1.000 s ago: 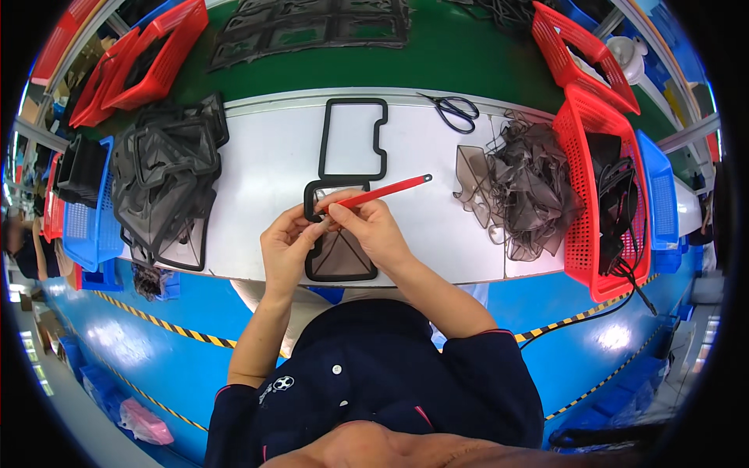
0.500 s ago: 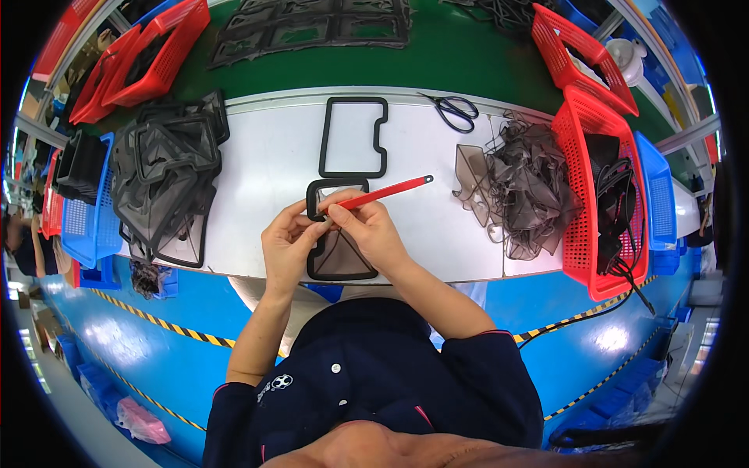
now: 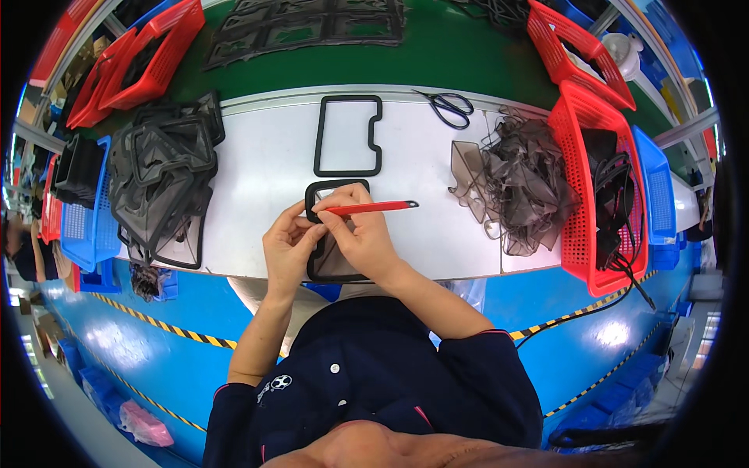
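On the white table in front of me lies a small black frame (image 3: 343,277) with sheer grey mesh across it. My left hand (image 3: 285,243) is closed, thumb and fingers pinching the frame's left side. In my right hand (image 3: 363,240) is a slim red-handled tool (image 3: 378,207) with a hole at its end; its tip is hidden by the fingers near the frame. Both hands' fingertips are close together. Just beyond lies an open black frame (image 3: 347,172) with a notched right side. Black-handled scissors (image 3: 451,109) rest near the table's far edge.
A heap of black mesh frames (image 3: 160,171) sits at left beside a blue basket (image 3: 90,238). Crumpled grey mesh scraps (image 3: 530,179) lie at right, next to a red basket (image 3: 573,234) holding black strips. Joined black frames (image 3: 308,31) lie on the green surface (image 3: 460,62) beyond.
The red-handled tool has swung to a flatter angle, its outer end lower and a little to the left. My right hand has turned with it. My left hand stays in nearly the same place.
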The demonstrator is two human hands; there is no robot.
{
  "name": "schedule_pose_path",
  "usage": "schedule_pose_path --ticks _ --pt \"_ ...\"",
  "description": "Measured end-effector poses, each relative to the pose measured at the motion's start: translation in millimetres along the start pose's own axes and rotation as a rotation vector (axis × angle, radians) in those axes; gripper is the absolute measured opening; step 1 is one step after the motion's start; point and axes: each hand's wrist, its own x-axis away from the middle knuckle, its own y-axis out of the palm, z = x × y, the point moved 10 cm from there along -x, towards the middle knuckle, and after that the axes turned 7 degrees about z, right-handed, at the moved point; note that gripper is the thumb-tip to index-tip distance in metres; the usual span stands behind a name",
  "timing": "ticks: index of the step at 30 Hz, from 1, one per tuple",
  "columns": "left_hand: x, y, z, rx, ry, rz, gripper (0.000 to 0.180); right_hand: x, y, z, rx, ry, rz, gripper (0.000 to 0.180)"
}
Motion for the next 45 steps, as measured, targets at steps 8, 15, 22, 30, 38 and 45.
schedule_pose_path --ticks 8,15,22,30,38,45 --pt "-3 -3 -10 0.056 -0.052 0.06 0.021 4 -10 -17 0.253 -0.257 0.057 0.018" --pt "-22 -21 8 -0.226 0.047 0.096 0.011 12 -39 -55 0.415 -0.355 -0.029 0.037" --pt "-40 -64 -1 -0.528 0.007 0.2 0.011 17 -164 -92 0.704 -0.357 0.463 0.006" --pt "-36 -72 -5 -0.574 -0.045 0.238 0.017 17 -269 -59 0.982 -0.122 0.762 0.008" --pt "-28 -36 17 -0.962 0.058 0.015 0.025 12 -172 -15 0.909 0.056 0.126 0.007" --pt "-17 65 88 -0.965 0.791 -0.152 0.021 -26 -130 -46 0.715 -0.023 0.033 0.013"
